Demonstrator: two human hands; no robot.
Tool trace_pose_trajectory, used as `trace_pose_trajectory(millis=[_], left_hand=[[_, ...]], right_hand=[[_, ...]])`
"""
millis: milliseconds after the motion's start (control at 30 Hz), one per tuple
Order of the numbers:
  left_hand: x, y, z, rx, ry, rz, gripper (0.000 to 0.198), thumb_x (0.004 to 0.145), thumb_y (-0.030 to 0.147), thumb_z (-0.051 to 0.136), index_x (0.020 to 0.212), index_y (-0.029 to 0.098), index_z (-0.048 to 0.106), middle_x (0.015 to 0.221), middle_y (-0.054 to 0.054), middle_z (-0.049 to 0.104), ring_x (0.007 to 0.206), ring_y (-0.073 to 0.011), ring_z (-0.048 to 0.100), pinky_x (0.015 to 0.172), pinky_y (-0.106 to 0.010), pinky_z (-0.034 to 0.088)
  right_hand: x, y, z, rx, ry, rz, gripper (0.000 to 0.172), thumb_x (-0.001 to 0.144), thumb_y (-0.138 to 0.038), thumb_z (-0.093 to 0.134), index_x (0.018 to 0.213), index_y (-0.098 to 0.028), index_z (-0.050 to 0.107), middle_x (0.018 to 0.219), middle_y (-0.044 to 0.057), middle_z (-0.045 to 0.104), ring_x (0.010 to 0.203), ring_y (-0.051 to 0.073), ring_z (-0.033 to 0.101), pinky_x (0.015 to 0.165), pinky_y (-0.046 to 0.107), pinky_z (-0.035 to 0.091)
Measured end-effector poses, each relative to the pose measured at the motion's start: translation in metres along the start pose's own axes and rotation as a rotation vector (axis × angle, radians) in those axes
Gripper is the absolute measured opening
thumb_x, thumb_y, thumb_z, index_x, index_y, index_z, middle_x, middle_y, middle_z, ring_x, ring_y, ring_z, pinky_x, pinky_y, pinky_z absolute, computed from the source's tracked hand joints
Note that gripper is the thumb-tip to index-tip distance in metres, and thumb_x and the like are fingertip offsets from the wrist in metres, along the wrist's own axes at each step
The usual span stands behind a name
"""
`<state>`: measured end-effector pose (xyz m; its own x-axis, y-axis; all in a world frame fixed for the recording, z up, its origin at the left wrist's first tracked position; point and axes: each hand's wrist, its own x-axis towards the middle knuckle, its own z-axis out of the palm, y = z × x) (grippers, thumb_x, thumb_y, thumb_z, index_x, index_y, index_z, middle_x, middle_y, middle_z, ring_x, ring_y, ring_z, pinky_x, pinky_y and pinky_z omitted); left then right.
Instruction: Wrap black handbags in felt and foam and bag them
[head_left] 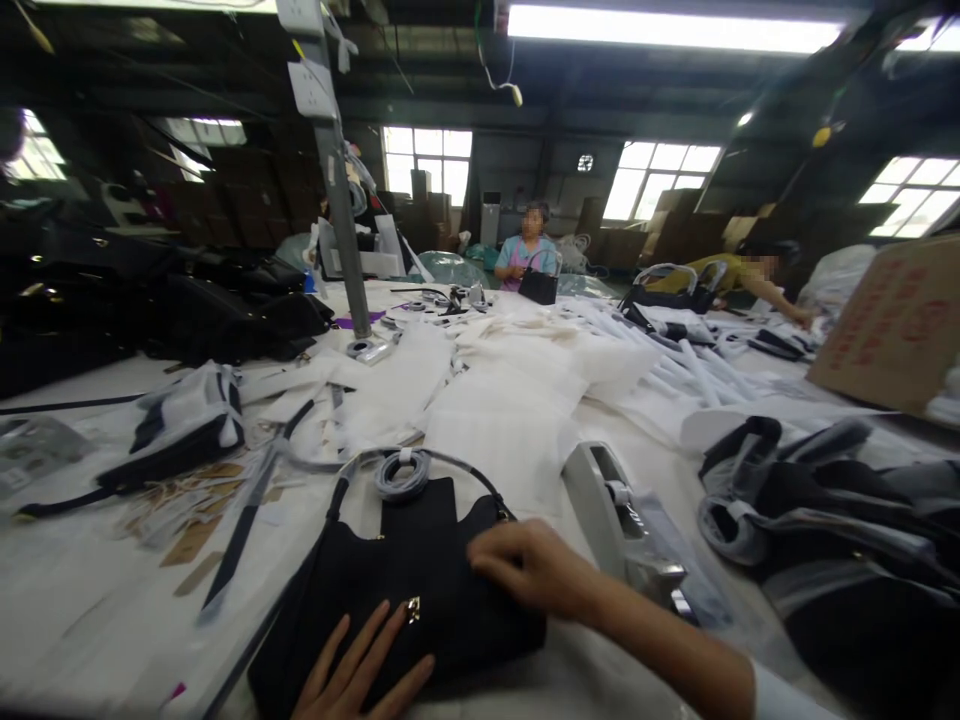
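Observation:
A black handbag [442, 570] lies on the table in front of me, with a small gold clasp [413, 609] on its front. Its flap points away from me, and a coil of wrapped strap [403, 474] sits beside the flap, inside the curve of the handle [474, 470]. My left hand [364, 665] rests flat on the lower left of the bag, fingers spread. Fingers curled together, my right hand [532, 565] presses at the bag's upper right side near the handle's end; its fingertips seem to pinch the bag's material. A grey tape dispenser [600, 500] stands just right of that hand.
White foam sheets [510, 390] spread across the middle. Wrapped black bags [840, 540] lie at right, near a cardboard box [892, 325]. More black bags [135, 290] are heaped at left, beside a metal post [345, 220]. Two co-workers sit or lean across the table, one holding a bag [538, 287].

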<state>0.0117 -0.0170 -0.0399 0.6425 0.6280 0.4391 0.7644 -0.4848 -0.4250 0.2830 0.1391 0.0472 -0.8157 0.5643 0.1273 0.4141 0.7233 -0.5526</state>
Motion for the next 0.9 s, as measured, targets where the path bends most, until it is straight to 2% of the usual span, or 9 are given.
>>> trace_pose_trajectory(millis=[67,200,300,433,567,700,800,867,900], left_hand=[[0.000,0.000,-0.001,0.013,-0.025,-0.006,0.059,0.092,0.055,0.052,0.146,0.037,0.040,0.132,-0.012,0.062,0.125,-0.0278,0.054,0.118,-0.052,0.012],[0.001,0.001,-0.002,0.008,0.048,-0.014,0.062,0.091,0.061,0.047,0.147,0.036,0.039,0.136,-0.013,0.059,0.129,-0.0291,0.051,0.116,-0.051,0.017],[0.001,0.003,-0.003,-0.025,0.016,-0.052,0.063,0.090,0.055,0.053,0.148,0.036,0.037,0.138,-0.013,0.057,0.131,-0.0292,0.049,0.115,-0.051,0.018],[-0.001,0.008,-0.001,-0.096,0.060,-0.105,0.067,0.087,0.051,0.057,0.149,0.035,0.036,0.141,-0.014,0.054,0.134,-0.0299,0.046,0.116,-0.052,0.015],[-0.003,0.012,0.007,-0.190,0.144,-0.191,0.067,0.086,0.062,0.055,0.146,0.038,0.039,0.145,-0.012,0.051,0.137,-0.0289,0.042,0.117,-0.049,0.014],[-0.005,0.014,0.015,-0.215,0.201,-0.212,0.069,0.083,0.066,0.056,0.145,0.038,0.042,0.144,-0.012,0.052,0.138,-0.0286,0.041,0.117,-0.048,0.015],[-0.005,0.016,0.017,-0.191,0.220,-0.206,0.067,0.085,0.062,0.056,0.146,0.038,0.041,0.144,-0.012,0.051,0.138,-0.0291,0.040,0.116,-0.049,0.016],[-0.005,0.017,0.015,-0.172,0.180,-0.209,0.068,0.084,0.055,0.059,0.147,0.038,0.038,0.145,-0.012,0.050,0.138,-0.0303,0.040,0.116,-0.051,0.016],[-0.005,0.017,0.013,-0.163,0.145,-0.205,0.070,0.083,0.051,0.061,0.148,0.038,0.037,0.145,-0.013,0.050,0.137,-0.0309,0.041,0.115,-0.052,0.016]], right_hand=[[0.034,0.023,-0.024,-0.241,0.113,0.192,0.030,0.102,-0.034,0.044,0.118,-0.026,0.068,0.120,0.001,0.071,0.112,0.017,0.065,0.099,0.028,0.048],[0.091,0.080,-0.047,-0.409,0.153,0.399,0.040,0.095,-0.027,0.059,0.133,-0.016,0.058,0.143,0.016,0.052,0.133,0.028,0.048,0.110,0.042,0.039],[0.110,0.106,-0.046,-0.526,0.107,0.515,0.043,0.093,-0.033,0.064,0.131,-0.017,0.055,0.141,0.013,0.051,0.127,0.031,0.050,0.105,0.054,0.041],[0.118,0.113,-0.043,-0.662,0.038,0.587,0.038,0.095,-0.035,0.061,0.128,-0.018,0.055,0.132,0.010,0.055,0.115,0.027,0.058,0.096,0.050,0.049],[0.126,0.100,-0.059,-0.753,0.010,0.610,0.032,0.095,-0.035,0.061,0.121,-0.016,0.059,0.121,0.008,0.061,0.104,0.023,0.062,0.090,0.045,0.053],[0.125,0.061,-0.074,-0.832,0.123,0.577,0.028,0.101,-0.027,0.044,0.113,-0.013,0.065,0.127,0.016,0.059,0.110,0.027,0.061,0.090,0.040,0.050],[0.109,0.017,-0.060,-0.851,0.181,0.477,0.044,0.099,-0.013,0.035,0.140,-0.021,0.050,0.151,0.013,0.041,0.117,0.026,0.058,0.085,0.033,0.051],[0.095,-0.012,-0.036,-0.820,0.135,0.349,0.069,0.092,-0.003,0.036,0.152,-0.037,0.028,0.156,0.002,0.035,0.115,0.019,0.060,0.083,0.027,0.051],[0.087,-0.025,-0.022,-0.753,0.065,0.216,0.074,0.090,-0.001,0.037,0.152,-0.040,0.027,0.159,0.001,0.031,0.114,0.020,0.061,0.081,0.027,0.051]])
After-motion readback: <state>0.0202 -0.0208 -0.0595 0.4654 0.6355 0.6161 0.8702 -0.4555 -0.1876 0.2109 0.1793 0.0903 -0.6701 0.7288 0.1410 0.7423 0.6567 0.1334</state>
